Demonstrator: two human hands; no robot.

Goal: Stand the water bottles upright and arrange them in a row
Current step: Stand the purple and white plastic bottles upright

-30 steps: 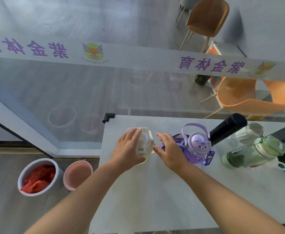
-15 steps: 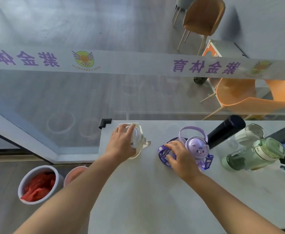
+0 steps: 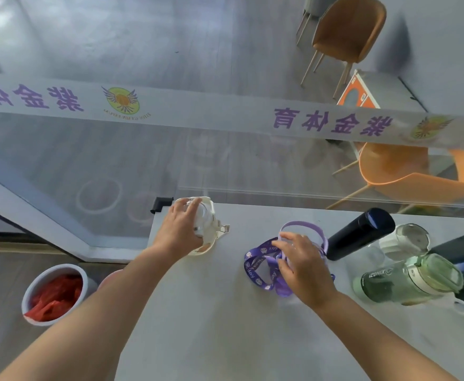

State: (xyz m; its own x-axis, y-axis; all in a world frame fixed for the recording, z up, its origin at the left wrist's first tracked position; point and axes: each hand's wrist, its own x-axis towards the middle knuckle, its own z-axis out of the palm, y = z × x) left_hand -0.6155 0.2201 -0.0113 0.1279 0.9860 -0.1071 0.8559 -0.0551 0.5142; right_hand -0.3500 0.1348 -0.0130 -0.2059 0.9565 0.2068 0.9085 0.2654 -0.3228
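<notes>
On the grey table (image 3: 225,325), near its far left corner, the left hand (image 3: 180,232) is closed over the top of the cream bottle (image 3: 207,225), which stands upright. To the right, well apart from it, the right hand (image 3: 301,264) grips the purple bottle (image 3: 302,235) from above — its printed strap (image 3: 258,268) lies looped on the table. Further right the black bottle (image 3: 360,233) and the green bottle (image 3: 406,279) lie on their sides.

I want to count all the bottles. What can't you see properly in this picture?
- Purple bottle: the right hand covers its lid and body in the head view.
- White bottle: the left hand hides much of it.
- Dark bottle at the right edge: cut off by the frame, so the count there stays uncertain.
- Pink bucket on the floor: mostly behind the left forearm.
</notes>
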